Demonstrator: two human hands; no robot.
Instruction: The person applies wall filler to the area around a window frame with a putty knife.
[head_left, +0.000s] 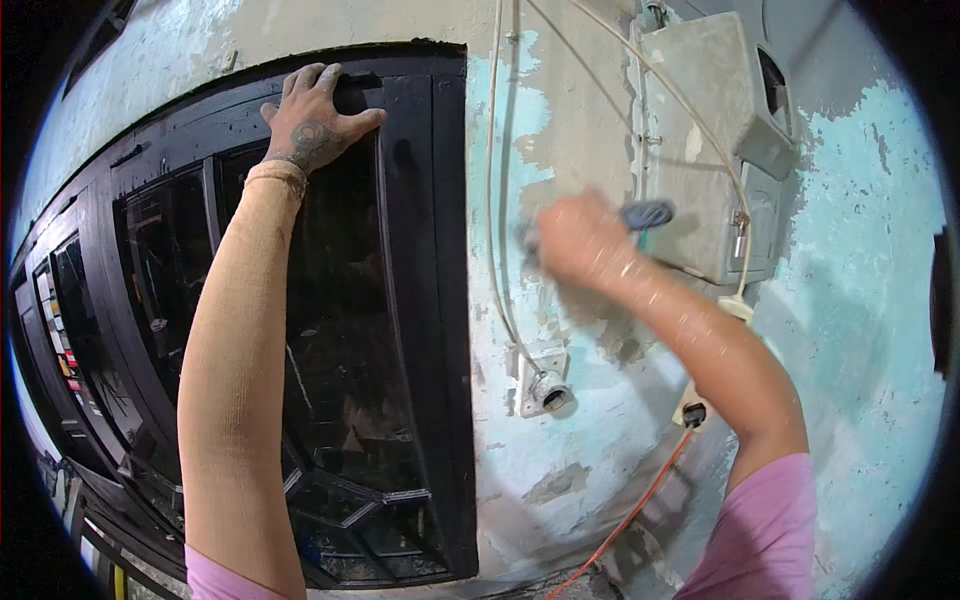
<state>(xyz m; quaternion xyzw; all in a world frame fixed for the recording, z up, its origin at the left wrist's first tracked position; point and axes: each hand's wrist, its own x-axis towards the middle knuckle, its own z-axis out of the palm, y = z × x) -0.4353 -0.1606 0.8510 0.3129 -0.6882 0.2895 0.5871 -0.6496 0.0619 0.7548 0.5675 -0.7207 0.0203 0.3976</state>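
My left hand (312,125) is raised against the upper part of the black window frame (425,200), fingers spread, with nothing in it. A beige sleeve covers that forearm. My right hand (585,238) is smeared by motion in front of the peeling wall (575,130). It is closed round a blue-handled hand tool (648,214), whose handle end sticks out to the right. The tool's other end is a grey blur by the wall, so its kind is unclear. Pale specks dot my right forearm.
A grey meter box (700,150) hangs at upper right. Below my right hand sits a round wall fitting (549,391) with a cable (492,180) running up. A socket with a black plug (693,413) feeds an orange cord (630,515). Shadowed glass panes fill the window.
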